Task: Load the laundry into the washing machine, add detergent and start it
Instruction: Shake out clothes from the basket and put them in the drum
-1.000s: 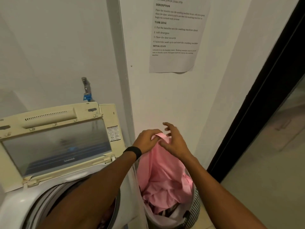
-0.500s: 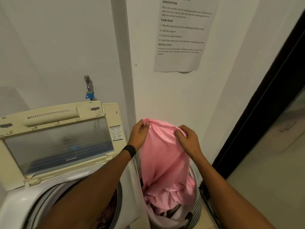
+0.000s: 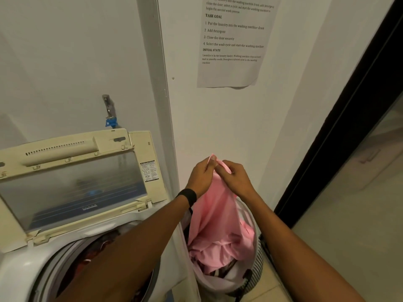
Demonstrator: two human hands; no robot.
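1. Washing machine (image 3: 19,267), lid (image 3: 72,188) raised, at 8 o'clock; laundry basket (image 3: 258,261) on the floor at 6 o'clock, beside a white wall.
2. Pink garment (image 3: 214,225) hangs from the fingers into the basket.
3. Left hand (image 3: 201,177) and right hand (image 3: 236,180) pinch its top edge, now closer together than before.

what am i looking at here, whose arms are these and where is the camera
The camera sits on a person's head and looks forward and down, so the two bare arms are that person's own. The left hand, with a black wristband, and the right hand both pinch the top of a pink cloth garment, which hangs down into a round striped laundry basket on the floor. On the left stands a white top-loading washing machine with its cream lid raised; dark clothes already lie in the drum. A printed task sheet hangs on the wall.
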